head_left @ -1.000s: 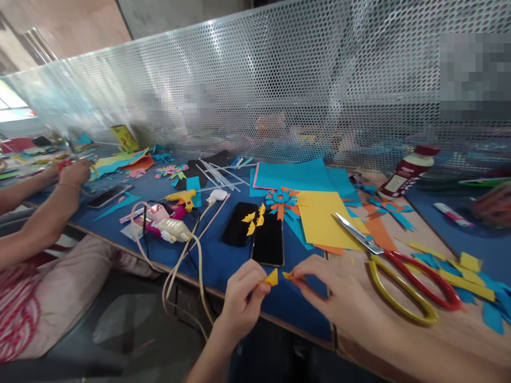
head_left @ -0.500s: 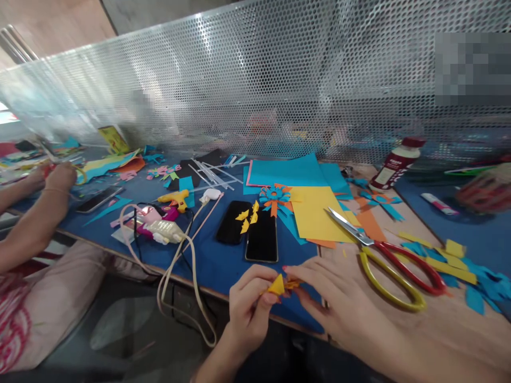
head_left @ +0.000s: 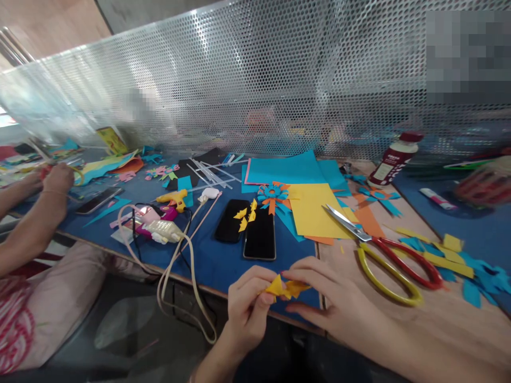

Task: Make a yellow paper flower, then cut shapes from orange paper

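Observation:
A piece of yellow folded paper (head_left: 296, 289) with pointed folds is pinched between the thumb and fingers of my left hand (head_left: 246, 303), just over the table's front edge. My right hand (head_left: 331, 298) is at the paper's right side, its thumb and index finger spread apart above and below it; the index fingertip is close to the top fold, and whether it touches I cannot tell. Small yellow folded paper pieces (head_left: 253, 210) lie on two black phones (head_left: 259, 236) beyond my hands. To the right rest large scissors (head_left: 373, 239) with one red and one yellow handle loop.
Yellow sheets (head_left: 315, 213), blue sheets (head_left: 283, 170) and a blue-orange paper flower (head_left: 272, 194) lie behind. A bottle (head_left: 393, 162) stands back right. Left are a yellow glue gun (head_left: 173, 199), a cabled power strip (head_left: 162, 231) and a co-worker's hands (head_left: 58, 181). A perforated metal screen (head_left: 239, 80) runs behind.
My right thumb and index finger have spread apart, and more of the yellow folded paper shows between them. My left hand keeps its pinch in nearly the same place.

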A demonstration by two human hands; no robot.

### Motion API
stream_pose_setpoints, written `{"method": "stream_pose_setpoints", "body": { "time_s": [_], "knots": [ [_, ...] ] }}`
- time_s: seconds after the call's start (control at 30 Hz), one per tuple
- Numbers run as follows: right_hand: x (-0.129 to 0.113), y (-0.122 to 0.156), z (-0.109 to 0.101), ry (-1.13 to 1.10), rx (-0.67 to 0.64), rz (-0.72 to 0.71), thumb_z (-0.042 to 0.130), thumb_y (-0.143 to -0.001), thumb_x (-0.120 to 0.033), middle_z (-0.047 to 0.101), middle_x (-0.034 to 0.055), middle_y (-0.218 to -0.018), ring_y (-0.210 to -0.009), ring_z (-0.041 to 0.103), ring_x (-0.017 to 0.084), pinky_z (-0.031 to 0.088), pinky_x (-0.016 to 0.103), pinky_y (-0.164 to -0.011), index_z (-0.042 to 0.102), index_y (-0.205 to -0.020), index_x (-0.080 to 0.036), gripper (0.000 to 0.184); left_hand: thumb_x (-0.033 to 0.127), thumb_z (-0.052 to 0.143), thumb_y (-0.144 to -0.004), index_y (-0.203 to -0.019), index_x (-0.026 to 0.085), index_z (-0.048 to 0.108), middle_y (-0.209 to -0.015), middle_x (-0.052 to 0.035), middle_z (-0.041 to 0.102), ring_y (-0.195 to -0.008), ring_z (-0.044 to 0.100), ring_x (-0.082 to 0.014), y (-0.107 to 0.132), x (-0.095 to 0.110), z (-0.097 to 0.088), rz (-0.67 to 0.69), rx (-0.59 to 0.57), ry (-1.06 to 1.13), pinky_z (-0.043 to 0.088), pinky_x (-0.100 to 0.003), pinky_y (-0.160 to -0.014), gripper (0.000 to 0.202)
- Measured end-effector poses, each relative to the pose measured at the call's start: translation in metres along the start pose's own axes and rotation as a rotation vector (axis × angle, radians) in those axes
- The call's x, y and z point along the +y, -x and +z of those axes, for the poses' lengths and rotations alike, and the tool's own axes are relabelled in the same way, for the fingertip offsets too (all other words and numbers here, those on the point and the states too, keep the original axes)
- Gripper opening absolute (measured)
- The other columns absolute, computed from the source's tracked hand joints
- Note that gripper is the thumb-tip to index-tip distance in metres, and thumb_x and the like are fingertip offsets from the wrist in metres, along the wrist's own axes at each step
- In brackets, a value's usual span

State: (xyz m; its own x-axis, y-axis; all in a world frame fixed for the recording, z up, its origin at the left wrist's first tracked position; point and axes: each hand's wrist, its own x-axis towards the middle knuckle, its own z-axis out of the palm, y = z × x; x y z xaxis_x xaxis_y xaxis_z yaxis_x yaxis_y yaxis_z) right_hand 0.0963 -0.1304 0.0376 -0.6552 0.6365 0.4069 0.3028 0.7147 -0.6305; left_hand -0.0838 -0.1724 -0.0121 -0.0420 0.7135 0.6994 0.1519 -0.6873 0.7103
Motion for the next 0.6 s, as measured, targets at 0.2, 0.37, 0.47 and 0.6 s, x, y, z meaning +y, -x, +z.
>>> {"method": "stream_pose_setpoints", "body": {
  "time_s": [0.2,0.37,0.47,0.6],
  "knots": [
    [0.001,0.004,0.000,0.032,0.046,-0.048,0.063,-0.085,-0.016,0.063,0.0034,-0.095,-0.084,0.061,0.015,0.054,0.025,-0.074,0.060,-0.100,-0.023,0.017,0.025,0.046,-0.093,-0.080,0.014,0.059,-0.081,-0.0080,0.063,-0.073,0.059,-0.0153,-0.001,-0.001,0.001,0.020,-0.007,-0.025,0.048,-0.026,-0.062,0.022],
    [0.000,0.004,-0.001,0.021,0.086,-0.075,0.063,-0.085,-0.014,0.064,0.0012,-0.089,-0.081,0.060,0.013,0.051,0.023,-0.072,0.062,-0.094,-0.021,0.012,0.028,0.044,-0.094,-0.081,0.014,0.060,-0.082,-0.0083,0.061,-0.074,0.058,-0.0149,-0.005,0.002,-0.001,0.036,-0.057,-0.061,0.048,-0.026,-0.063,0.024],
    [-0.004,0.007,-0.002,0.004,0.138,-0.037,0.059,-0.087,-0.014,0.064,0.0011,-0.086,-0.079,0.061,0.013,0.051,0.024,-0.071,0.064,-0.089,-0.021,0.009,0.028,0.044,-0.094,-0.080,0.014,0.059,-0.085,-0.0084,0.059,-0.075,0.057,-0.0148,-0.006,0.004,-0.003,0.053,-0.080,-0.108,0.047,-0.026,-0.063,0.024],
    [-0.014,0.014,-0.008,-0.071,0.147,0.094,0.056,-0.089,-0.017,0.065,0.0006,-0.083,-0.075,0.063,0.013,0.052,0.021,-0.064,0.063,-0.085,-0.022,0.010,0.028,0.043,-0.094,-0.078,0.015,0.057,-0.086,-0.0080,0.057,-0.075,0.055,-0.0140,-0.008,0.004,-0.006,0.106,-0.126,-0.184,0.046,-0.026,-0.062,0.025]
  ]
}}
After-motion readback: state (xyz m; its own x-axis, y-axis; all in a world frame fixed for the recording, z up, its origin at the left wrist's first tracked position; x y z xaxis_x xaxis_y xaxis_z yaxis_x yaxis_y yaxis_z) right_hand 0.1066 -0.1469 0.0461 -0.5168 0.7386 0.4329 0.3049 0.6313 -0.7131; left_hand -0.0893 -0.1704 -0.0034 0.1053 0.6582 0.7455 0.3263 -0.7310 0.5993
